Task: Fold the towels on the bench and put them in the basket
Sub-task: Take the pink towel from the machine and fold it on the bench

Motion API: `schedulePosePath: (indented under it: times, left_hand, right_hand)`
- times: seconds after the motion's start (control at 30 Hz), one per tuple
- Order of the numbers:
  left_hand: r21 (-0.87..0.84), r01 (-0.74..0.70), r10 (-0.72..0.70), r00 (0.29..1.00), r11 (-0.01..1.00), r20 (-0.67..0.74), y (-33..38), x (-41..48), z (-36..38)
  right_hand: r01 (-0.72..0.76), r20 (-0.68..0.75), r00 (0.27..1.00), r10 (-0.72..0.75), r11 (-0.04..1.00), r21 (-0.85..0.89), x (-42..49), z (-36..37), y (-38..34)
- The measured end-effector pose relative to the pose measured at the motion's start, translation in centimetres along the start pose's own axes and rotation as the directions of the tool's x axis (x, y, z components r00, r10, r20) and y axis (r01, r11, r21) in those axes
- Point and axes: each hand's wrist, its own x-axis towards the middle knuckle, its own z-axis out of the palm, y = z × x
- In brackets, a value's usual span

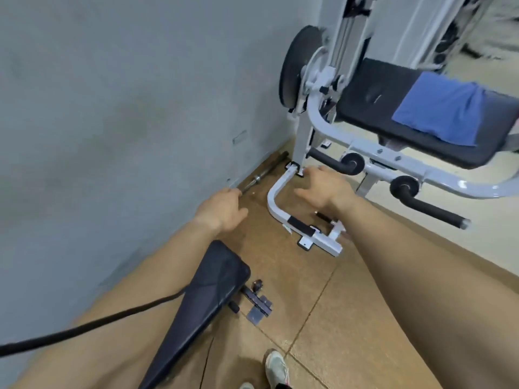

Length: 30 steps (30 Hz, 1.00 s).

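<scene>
Blue towel (441, 108) lies blurred on the cut-off far-right counter (365, 88). Our left hand (222, 210) and right hand (323, 188) hover empty, fingers loosely spread.

Both bare arms outstretched, left hand (222, 210) and right hand (323, 186) relaxed, empty

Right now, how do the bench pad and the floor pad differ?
The bench pad is mounted on the white frame; the floor pad lies loose on the tiles. The bench pad carries a blue towel; the floor pad is bare. The bench pad looks broad, the floor pad long and tapered. Both are black and padded.
</scene>
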Motion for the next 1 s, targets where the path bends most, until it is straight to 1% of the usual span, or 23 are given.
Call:
schedulePosePath:
  times: [0.13,0.3,0.5,0.6,0.7,0.8,1.0]
  left_hand:
    - [0.046,-0.165,0.164,0.986,0.985,0.024,7.6,1.3,-1.3]
    - [0.088,-0.355,0.351,0.935,0.931,0.052,17.1,2.0,-1.0]
    - [0.108,-0.505,0.499,0.863,0.856,0.078,28.8,1.6,1.2]
    - [0.125,-0.554,0.545,0.832,0.823,0.1,34.7,2.2,2.6]
    - [0.139,-0.575,0.563,0.818,0.807,0.113,41.3,3.3,3.7]
    - [0.125,-0.57,0.562,0.822,0.812,0.092,48.2,4.6,4.5]
    - [0.101,-0.553,0.55,0.833,0.827,0.064,60.8,6.8,6.0]
  right_hand:
    - [-0.178,-0.071,0.981,0.179,0.984,0.023,-5.5,-3.7,5.7]
    - [-0.35,-0.144,0.923,0.356,0.934,0.065,-12.5,-5.9,12.9]
    - [-0.533,-0.122,0.83,0.545,0.838,0.119,-19.0,-7.2,23.2]
    - [-0.577,-0.107,0.796,0.596,0.8,0.161,-20.7,-7.8,28.9]
    - [-0.6,-0.092,0.78,0.62,0.781,0.174,-21.5,-9.0,35.2]
    - [-0.608,-0.088,0.769,0.633,0.767,0.203,-22.0,-10.9,41.8]
    - [-0.598,-0.096,0.771,0.63,0.767,0.232,-22.6,-15.7,53.7]
